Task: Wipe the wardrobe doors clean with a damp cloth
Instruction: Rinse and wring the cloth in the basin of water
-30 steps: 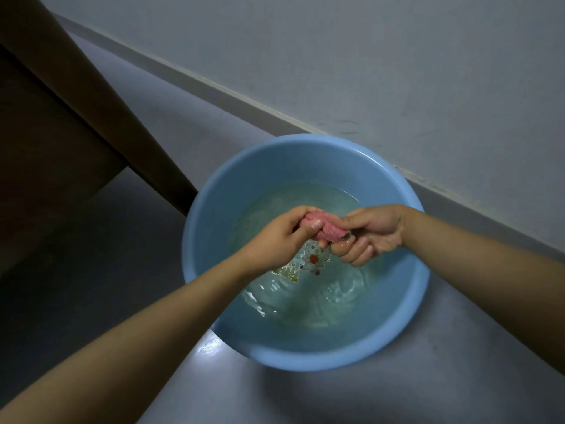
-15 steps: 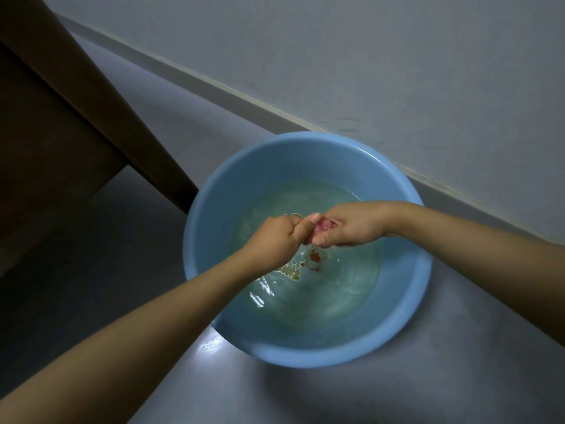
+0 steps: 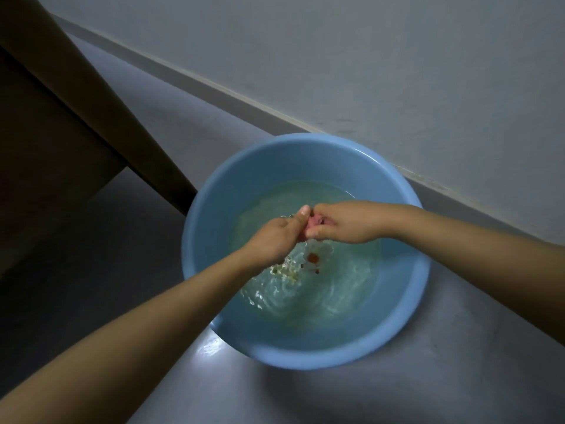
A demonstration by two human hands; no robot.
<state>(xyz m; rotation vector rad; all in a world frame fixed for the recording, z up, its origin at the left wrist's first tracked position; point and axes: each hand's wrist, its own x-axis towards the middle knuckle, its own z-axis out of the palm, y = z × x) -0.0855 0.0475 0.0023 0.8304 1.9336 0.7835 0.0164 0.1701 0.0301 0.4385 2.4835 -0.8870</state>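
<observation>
Cloth point(image 3: 312, 224), pink, mostly hidden between clenched left hand point(image 3: 275, 240) and right hand point(image 3: 348, 223); less shows than before, over rippling basin point(image 3: 211, 209).

The basin point(image 3: 409, 301) is light blue with a printed motif point(image 3: 313, 260) of white, orange-red and yellowish shapes on its bottom, the cloth point(image 3: 315, 223) is pink, the floor point(image 3: 397, 393) and wall point(image 3: 367, 71) are grey, and the furniture panel point(image 3: 76, 96) is dark brown.

Home: floor basin point(image 3: 198, 240), wood furniture point(image 3: 46, 133)
</observation>
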